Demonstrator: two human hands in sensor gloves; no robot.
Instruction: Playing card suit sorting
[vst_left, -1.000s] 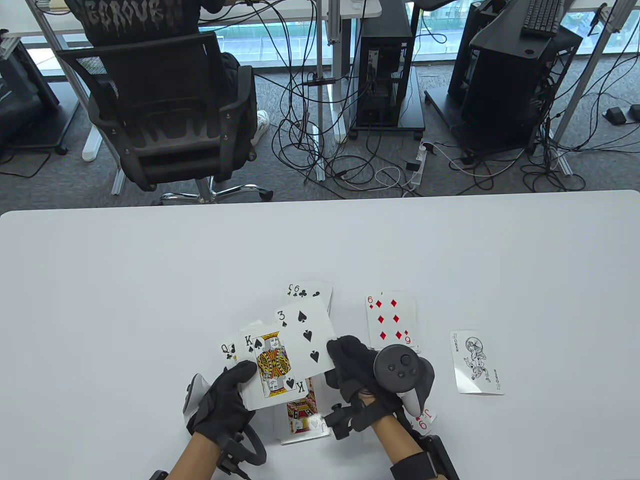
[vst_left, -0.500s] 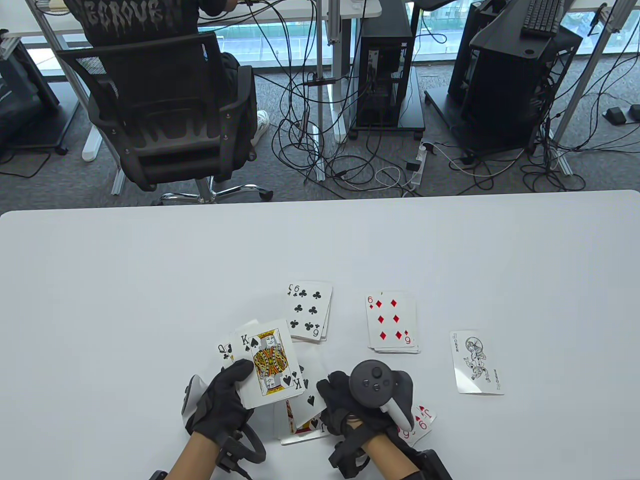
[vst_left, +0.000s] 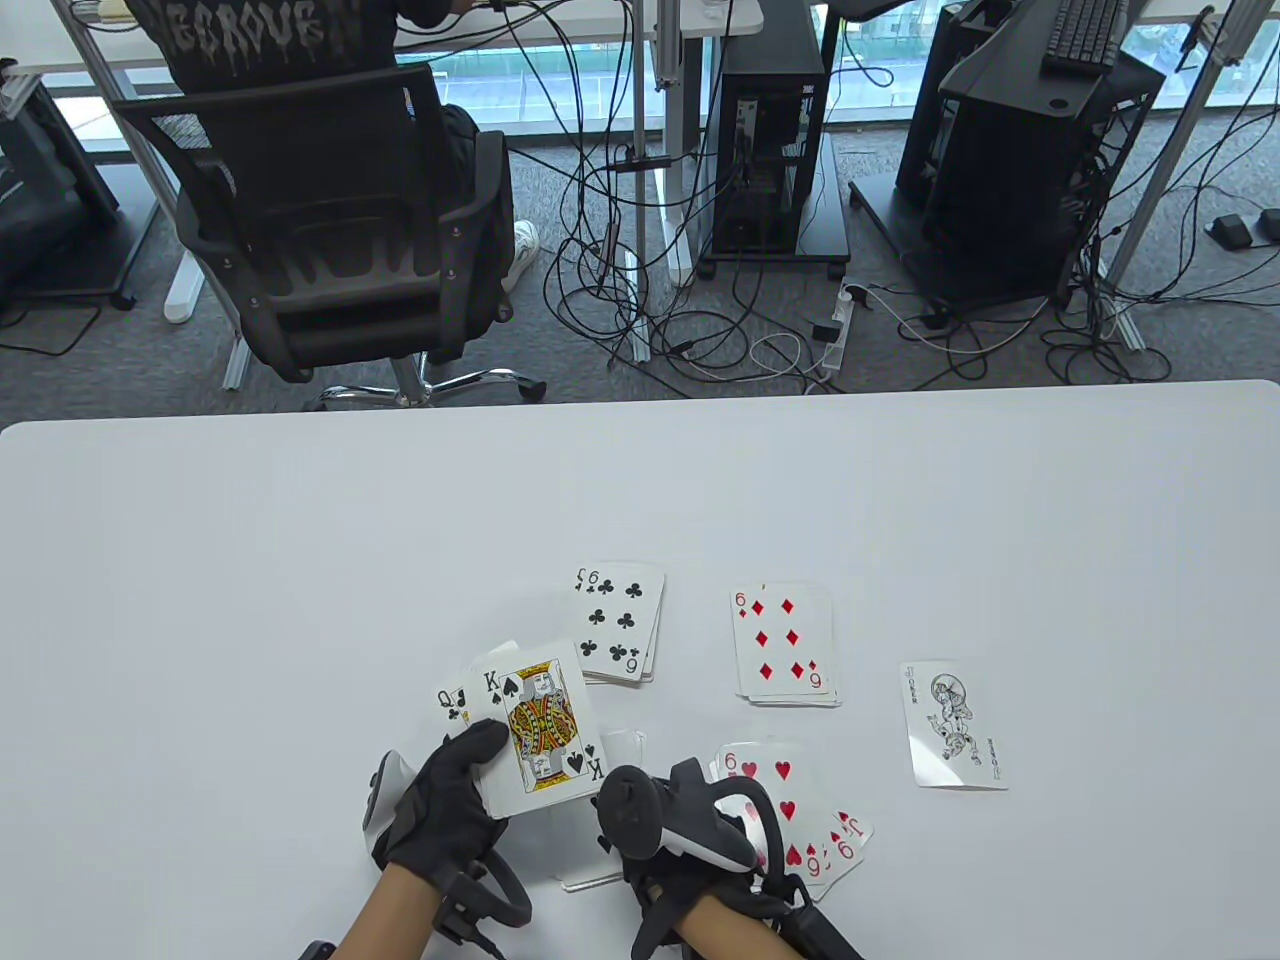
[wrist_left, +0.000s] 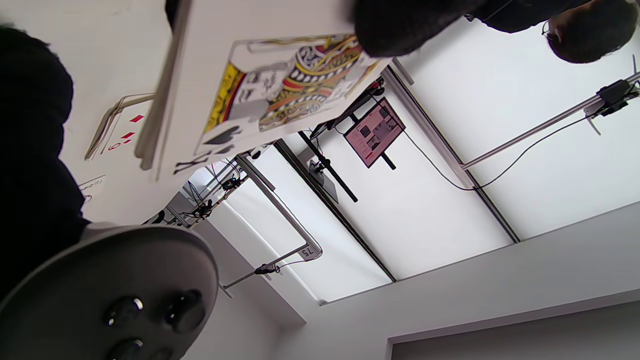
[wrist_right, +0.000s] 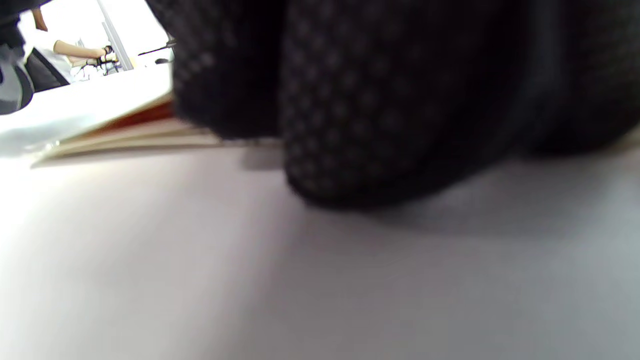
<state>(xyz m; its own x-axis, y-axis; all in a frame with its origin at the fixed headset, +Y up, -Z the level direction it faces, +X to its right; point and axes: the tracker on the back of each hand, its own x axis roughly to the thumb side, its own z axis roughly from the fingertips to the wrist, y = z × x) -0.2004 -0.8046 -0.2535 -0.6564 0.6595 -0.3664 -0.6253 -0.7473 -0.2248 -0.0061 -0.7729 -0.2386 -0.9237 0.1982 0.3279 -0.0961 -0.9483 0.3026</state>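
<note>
Right hand (vst_left: 690, 850) dropped lower since before; fingers hidden, cannot tell | left hand (vst_left: 445, 800) fingers grip king-topped cards (vst_left: 535, 725)

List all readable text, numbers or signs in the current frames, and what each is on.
"K", spade: king card in left hand.
"Q", club: card behind it.
"6", clubs: clubs pile.
"6", diamonds: diamonds pile.
"6", hearts: hearts pile.
"JOKER": joker card, barely legible.
Chair occupant's shirt lettering: unreadable.

Pretty standard office behind the white table (vst_left: 300, 520): grey carpet (vst_left: 880, 330) with a big tangle of cables (vst_left: 640, 300), black mesh chair (vst_left: 320, 230) upper left with someone sitting in it, PC towers (vst_left: 770, 130) top middle and right, daylight through the windows (vst_left: 560, 60) up top.
</note>
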